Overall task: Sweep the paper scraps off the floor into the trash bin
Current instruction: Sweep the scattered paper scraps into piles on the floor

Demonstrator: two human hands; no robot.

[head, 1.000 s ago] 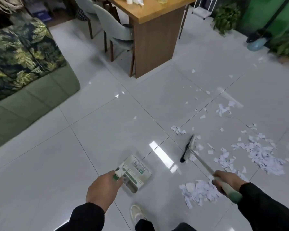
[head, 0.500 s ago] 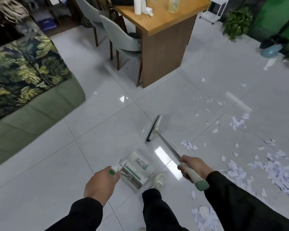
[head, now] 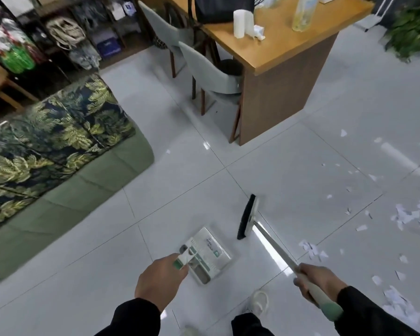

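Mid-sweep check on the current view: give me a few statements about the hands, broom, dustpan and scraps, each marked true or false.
1. The left hand holds the dustpan by its handle. True.
2. The right hand is empty. False: it grips the broom by its handle.
3. The broom head sits in the middle of the scrap pile. False: it is over bare tile, left of the paper scraps.
4. Most scraps lie to the person's right. True.
5. The dustpan is heaped with paper. False: no scraps show in it.
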